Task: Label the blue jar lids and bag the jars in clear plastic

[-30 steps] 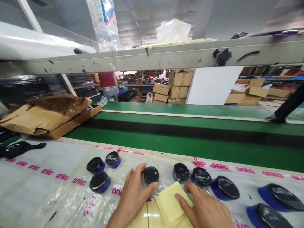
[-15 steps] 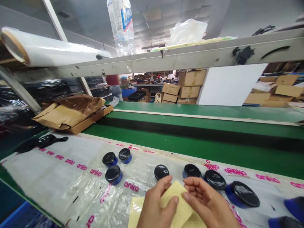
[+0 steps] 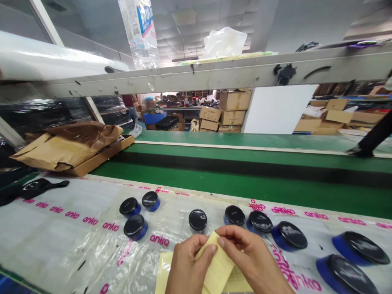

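Observation:
My left hand [image 3: 191,261] pinches a folded yellow sheet [image 3: 218,269] with faint printing, thumb on top. My right hand [image 3: 252,255] grips the upper corner of the same sheet between thumb and fingers. Beneath both hands lies more yellow paper [image 3: 163,271], partly covered by them. Just beyond my fingers stands a round tub with a black lid [image 3: 197,220]. A black-lidded blue tub [image 3: 235,215] and several like it continue to the right. To the left sits a cluster of three, including one tub [image 3: 135,227] nearest me.
Plastic film printed "anko" [image 3: 92,245] covers the work surface. A green belt [image 3: 214,175] runs behind it. At the left rests a cardboard tray [image 3: 104,157] with brown paper, near a black strap-like item [image 3: 33,189]. A shelf beam [image 3: 171,79] crosses above, carrying a bottle [image 3: 142,36].
My right hand has closed in on the sheet's top corner, and the sheet has turned more upright and narrower. The view has shifted right, showing more tubs there.

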Motion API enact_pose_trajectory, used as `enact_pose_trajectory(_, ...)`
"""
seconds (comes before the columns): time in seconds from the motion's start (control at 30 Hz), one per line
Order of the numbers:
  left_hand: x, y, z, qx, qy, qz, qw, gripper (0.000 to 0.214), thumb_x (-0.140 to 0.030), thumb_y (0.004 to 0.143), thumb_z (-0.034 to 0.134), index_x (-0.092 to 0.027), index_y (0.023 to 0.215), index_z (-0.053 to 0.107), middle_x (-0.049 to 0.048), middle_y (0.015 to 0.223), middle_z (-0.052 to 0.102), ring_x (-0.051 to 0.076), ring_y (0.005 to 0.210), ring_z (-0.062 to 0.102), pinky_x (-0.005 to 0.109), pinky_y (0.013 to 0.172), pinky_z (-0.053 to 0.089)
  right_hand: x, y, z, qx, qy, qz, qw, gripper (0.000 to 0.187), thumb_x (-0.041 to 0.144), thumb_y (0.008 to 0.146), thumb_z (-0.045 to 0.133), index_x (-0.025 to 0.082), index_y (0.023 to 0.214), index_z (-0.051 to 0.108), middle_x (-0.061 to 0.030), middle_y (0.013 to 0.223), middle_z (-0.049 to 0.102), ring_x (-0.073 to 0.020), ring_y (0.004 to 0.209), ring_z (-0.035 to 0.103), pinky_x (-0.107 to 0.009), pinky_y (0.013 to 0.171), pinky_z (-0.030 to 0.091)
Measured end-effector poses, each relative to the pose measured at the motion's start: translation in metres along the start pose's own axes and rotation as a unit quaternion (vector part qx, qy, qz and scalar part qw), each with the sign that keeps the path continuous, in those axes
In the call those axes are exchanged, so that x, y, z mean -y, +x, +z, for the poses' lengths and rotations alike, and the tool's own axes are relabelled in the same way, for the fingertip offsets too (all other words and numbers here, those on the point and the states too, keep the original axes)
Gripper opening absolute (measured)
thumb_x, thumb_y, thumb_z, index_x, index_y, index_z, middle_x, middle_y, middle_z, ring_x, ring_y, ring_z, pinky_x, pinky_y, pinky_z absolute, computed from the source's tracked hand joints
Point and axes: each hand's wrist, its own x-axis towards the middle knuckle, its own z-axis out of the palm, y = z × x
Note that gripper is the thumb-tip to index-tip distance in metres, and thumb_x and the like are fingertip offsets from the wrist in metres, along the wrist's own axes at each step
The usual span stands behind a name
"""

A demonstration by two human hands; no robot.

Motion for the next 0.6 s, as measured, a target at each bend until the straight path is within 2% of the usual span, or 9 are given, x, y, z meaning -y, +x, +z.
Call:
enact_pose_trajectory(0.27, -0.002, -0.001, 0.000, -0.030, 0.066, 0.018, 0.997, 0.038, -0.054, 0.084, 0.065, -0.018, 0.072, 0.069, 0.0038, 0.070, 0.071, 0.019, 0.070, 0.063, 0.023, 0.059, 0.046, -0.009, 0.001, -0.004, 0.000, -0.088, -0.031, 0.996, 0.029, 0.049, 0.087, 0.063, 0.022, 0.087, 0.073, -0.0039, 0.080, 0.076, -0.0223, 0.072, 0.070, -0.030, 0.067, 0.055)
enact_pose_trajectory(0.43, -0.004, -0.002, 0.000, -0.034, 0.094, 0.033, 0.994, 0.034, -0.048, 0.085, 0.063, -0.018, 0.074, 0.071, 0.0036, 0.070, 0.072, 0.018, 0.068, 0.063, 0.022, 0.059, 0.045, -0.008, -0.002, -0.003, -0.018, -0.172, -0.122, 0.977, 0.020, 0.038, 0.093, 0.056, 0.024, 0.085, 0.069, -0.0029, 0.090, 0.074, -0.0210, 0.081, 0.069, -0.029, 0.073, 0.053)
enact_pose_trajectory(0.6, -0.003, -0.005, 0.000, -0.056, 0.115, 0.052, 0.990, 0.033, -0.047, 0.087, 0.061, -0.019, 0.074, 0.073, 0.0035, 0.068, 0.072, 0.019, 0.066, 0.065, 0.022, 0.057, 0.046, -0.011, -0.005, 0.006, -0.005, -0.162, -0.129, 0.978, 0.022, 0.038, 0.096, 0.051, 0.024, 0.085, 0.064, -0.0025, 0.087, 0.070, -0.0192, 0.075, 0.065, -0.025, 0.058, 0.048)
